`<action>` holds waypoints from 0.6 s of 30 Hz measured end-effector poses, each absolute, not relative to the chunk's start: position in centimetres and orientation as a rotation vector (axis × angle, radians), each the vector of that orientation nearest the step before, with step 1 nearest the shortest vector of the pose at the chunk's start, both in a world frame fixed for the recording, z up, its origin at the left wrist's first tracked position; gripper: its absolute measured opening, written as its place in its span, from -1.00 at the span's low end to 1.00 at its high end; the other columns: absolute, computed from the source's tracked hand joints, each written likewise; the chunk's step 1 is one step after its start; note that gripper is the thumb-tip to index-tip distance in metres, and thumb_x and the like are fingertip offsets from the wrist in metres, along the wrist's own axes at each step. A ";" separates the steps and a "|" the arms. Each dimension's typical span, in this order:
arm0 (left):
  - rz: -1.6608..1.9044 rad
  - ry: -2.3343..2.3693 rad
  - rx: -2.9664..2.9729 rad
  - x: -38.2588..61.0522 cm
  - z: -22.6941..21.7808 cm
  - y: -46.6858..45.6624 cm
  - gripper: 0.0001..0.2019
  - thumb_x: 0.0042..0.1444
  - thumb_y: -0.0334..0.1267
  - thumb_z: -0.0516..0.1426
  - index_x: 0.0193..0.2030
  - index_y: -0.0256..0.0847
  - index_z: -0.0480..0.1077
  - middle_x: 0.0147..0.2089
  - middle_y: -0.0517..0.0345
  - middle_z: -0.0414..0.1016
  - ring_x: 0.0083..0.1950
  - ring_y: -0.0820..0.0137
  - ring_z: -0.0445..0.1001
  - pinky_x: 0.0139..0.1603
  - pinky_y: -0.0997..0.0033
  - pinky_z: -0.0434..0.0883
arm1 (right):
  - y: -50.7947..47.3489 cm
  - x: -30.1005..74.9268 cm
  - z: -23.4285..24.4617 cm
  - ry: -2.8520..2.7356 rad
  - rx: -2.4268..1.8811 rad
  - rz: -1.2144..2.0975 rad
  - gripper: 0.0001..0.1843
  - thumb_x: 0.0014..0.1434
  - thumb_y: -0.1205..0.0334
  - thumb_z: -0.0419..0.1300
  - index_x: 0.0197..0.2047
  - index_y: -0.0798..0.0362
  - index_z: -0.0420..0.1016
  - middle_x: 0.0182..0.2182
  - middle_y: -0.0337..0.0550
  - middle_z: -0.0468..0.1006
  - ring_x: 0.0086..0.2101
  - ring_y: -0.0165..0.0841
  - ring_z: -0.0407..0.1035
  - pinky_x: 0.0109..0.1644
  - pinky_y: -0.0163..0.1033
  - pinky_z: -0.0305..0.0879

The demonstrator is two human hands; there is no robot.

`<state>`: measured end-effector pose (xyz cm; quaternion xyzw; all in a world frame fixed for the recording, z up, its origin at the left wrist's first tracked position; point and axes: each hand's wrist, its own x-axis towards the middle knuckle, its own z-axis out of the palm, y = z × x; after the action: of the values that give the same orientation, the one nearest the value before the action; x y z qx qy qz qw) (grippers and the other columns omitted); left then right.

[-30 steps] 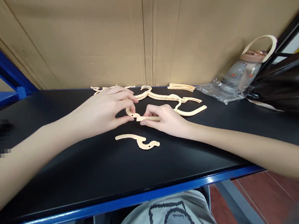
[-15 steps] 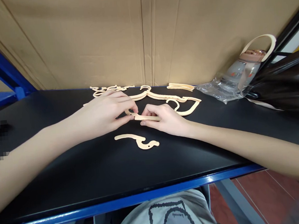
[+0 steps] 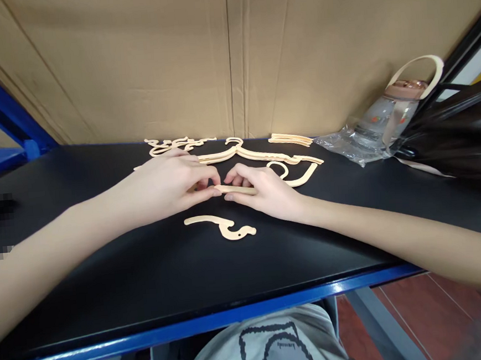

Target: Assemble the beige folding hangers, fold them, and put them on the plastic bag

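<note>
Both my hands meet at the middle of a black table top [image 3: 107, 279]. My left hand [image 3: 170, 185] is closed, its thumb and fingers pinching the left end of a thin pale wooden piece [image 3: 237, 189]. My right hand [image 3: 262, 192] is closed on the right part of the same piece. The part between the fingers is mostly hidden. A curved wooden piece with a small hole [image 3: 223, 226] lies flat just in front of my hands.
Several more flat wooden pieces [image 3: 263, 157] lie behind my hands near the cardboard wall [image 3: 231, 58]. At the right stand a clear bottle with a pale strap [image 3: 393, 112], a crumpled plastic wrapper [image 3: 346, 141] and a black bag [image 3: 457, 135]. The table has a blue front edge [image 3: 234, 313].
My left hand has turned the curved piece it holds inward, so its curved end is now hidden under the fingers. The loose piece behind my right hand shifted slightly.
</note>
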<state>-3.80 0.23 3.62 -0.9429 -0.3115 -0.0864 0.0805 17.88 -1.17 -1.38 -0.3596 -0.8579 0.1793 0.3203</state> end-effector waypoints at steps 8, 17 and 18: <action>-0.196 -0.922 -2.787 -4.4 3.8 0.6 -0.71 0.16 -0.01 0.05 -0.45 -0.12 0.41 -0.47 0.25 0.45 -0.32 0.33 0.38 -0.01 0.20 0.17 | -1.8 17.9 -1.3 -2.362 -0.908 0.223 -0.83 0.25 0.16 0.15 -0.12 0.03 0.35 -0.17 -0.17 0.48 -0.22 -0.37 0.38 -0.21 -0.28 0.25; -0.012 -1.044 -2.783 -5.1 3.3 1.2 -0.84 -0.01 -0.12 0.12 -0.50 -0.10 0.41 -0.46 0.19 0.42 -0.29 0.27 0.36 -0.18 0.25 0.21 | -1.9 17.8 -1.3 -2.337 -0.841 0.120 -0.91 0.28 0.27 0.10 -0.21 0.08 0.39 -0.34 -0.26 0.50 -0.38 -0.47 0.34 -0.32 -0.35 0.16; 0.002 -1.062 -2.768 -5.2 3.3 1.3 -0.84 -0.01 -0.12 0.12 -0.49 -0.11 0.40 -0.45 0.17 0.42 -0.30 0.27 0.36 -0.18 0.24 0.22 | -2.0 17.8 -1.2 -2.337 -0.825 0.087 -0.90 0.29 0.27 0.08 -0.22 0.09 0.40 -0.33 -0.25 0.50 -0.35 -0.46 0.35 -0.31 -0.35 0.16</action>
<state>-5.23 1.27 3.26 -0.9300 -0.3567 0.0006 0.0882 17.82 -2.00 -1.20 -0.3147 -0.8913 0.0330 0.3248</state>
